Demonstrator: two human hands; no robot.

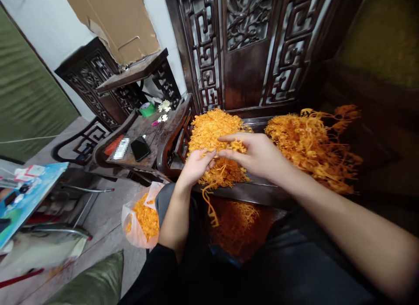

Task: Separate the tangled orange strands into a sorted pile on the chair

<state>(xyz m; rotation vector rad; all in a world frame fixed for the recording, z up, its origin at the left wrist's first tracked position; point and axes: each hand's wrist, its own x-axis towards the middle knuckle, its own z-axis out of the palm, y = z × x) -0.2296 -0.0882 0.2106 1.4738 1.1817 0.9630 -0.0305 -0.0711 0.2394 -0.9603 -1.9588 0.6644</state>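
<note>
My left hand (196, 165) and my right hand (255, 154) meet over a dark wooden seat (262, 191), both pinched on a clump of thin orange strands (225, 165). A long strand (209, 206) dangles from the clump toward my lap. Behind my hands lies a dense pile of short orange strands (211, 128). To the right sits a looser pile of longer orange strands (310, 143). More orange strands (242, 217) lie below the seat edge, on my lap.
A clear plastic bag (142, 220) of orange pieces sits on the floor by my left knee. A carved side table (153, 139) at left holds a black phone (140, 147), a white object and a green tape roll (147, 108). Carved wooden panels (245, 47) stand behind.
</note>
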